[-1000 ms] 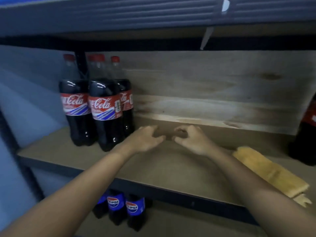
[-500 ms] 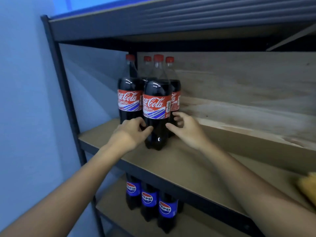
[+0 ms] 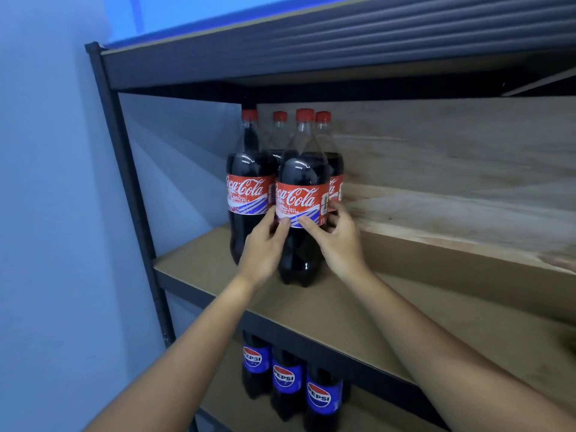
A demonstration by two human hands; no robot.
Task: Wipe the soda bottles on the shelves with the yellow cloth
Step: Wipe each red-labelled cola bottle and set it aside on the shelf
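Front soda bottle (image 3: 300,194), dark cola, red cap, red "Coca-Cola" label, stands on the shelf (image 3: 358,310) among three matching bottles. Left hand (image 3: 265,244) and right hand (image 3: 338,241) grasp its sides. "PEPSI" bottles (image 3: 288,378) stand below.

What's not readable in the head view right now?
- Yellow cloth: out of frame, past the right edge.
- Rear red-capped cola bottles: bodies hidden by the front cola bottle.
- Front bottle's lower label: covered by left hand and right hand.
- Blue-labelled Pepsi bottles: tops hidden by the brown shelf board.
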